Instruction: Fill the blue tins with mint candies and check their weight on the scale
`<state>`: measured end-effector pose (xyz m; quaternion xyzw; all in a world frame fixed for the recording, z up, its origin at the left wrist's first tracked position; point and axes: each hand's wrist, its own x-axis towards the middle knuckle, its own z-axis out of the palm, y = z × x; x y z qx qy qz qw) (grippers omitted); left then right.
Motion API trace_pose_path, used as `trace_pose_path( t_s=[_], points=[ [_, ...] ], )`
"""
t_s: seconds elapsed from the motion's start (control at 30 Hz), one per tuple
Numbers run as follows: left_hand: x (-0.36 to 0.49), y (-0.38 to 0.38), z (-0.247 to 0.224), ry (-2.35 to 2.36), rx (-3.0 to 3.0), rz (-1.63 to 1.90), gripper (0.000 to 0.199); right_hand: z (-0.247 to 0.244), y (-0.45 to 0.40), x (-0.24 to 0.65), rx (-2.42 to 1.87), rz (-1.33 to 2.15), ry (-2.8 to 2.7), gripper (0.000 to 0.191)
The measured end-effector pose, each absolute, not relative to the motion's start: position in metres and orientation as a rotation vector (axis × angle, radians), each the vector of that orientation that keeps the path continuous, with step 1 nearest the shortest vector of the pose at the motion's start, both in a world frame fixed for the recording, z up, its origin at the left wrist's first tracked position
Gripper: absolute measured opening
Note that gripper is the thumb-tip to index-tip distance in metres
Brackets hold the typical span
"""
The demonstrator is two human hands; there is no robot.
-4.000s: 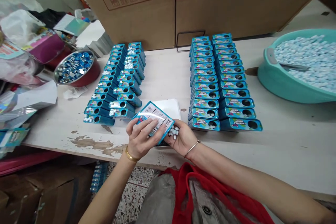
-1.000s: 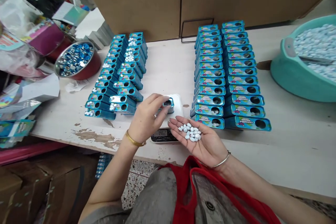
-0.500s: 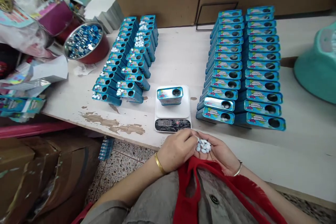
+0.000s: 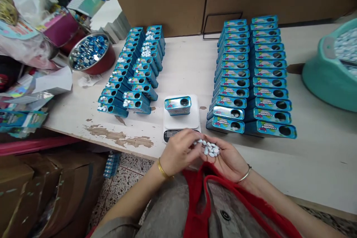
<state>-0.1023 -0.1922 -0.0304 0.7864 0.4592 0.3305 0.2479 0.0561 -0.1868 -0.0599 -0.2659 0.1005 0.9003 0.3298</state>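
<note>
A small heap of white candies (image 4: pixel 209 149) lies in the cupped, open palm of the right hand (image 4: pixel 223 158), held over the table edge (image 4: pixel 111 134). The left hand (image 4: pixel 180 150) has its fingertips pinched together among them. Just beyond both hands stands a blue tin (image 4: pixel 177 105) on a white scale (image 4: pixel 181 121). With the palm so flat, a tilt could likely spill candies to the floor.

On the bench (image 4: pixel 181 67) before me a tin (image 4: pixel 177 105) sits on the scale (image 4: pixel 181 121), tin rows (image 4: pixel 134 70) to its left, more rows (image 4: pixel 251 78) right, the basin (image 4: pixel 326 78) far right.
</note>
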Motion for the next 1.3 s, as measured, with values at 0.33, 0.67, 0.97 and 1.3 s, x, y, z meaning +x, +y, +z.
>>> trace_pose_path(
  t_s=[0.33, 0.67, 0.97, 1.3],
  points=[
    [-0.13, -0.103, 0.002, 1.489, 2.377, 0.973, 0.003, -0.047, -0.177, 0.046, -0.836, 2.377, 0.203, 0.028],
    [-0.122, -0.142, 0.004, 1.266, 2.368, 0.868, 0.012, -0.056, -0.177, 0.053, -0.787, 2.354, 0.294, 0.034],
    [-0.072, -0.212, -0.058, 1.195, 2.497, 0.369, 0.02, -0.084, -0.198, 0.074, -0.854, 2.439, 0.277, 0.034],
    [-0.074, -0.215, -0.058, 1.209, 2.427, 0.463, 0.02, -0.076, -0.201, 0.072, -0.827, 2.48, 0.322, 0.028]
  ],
)
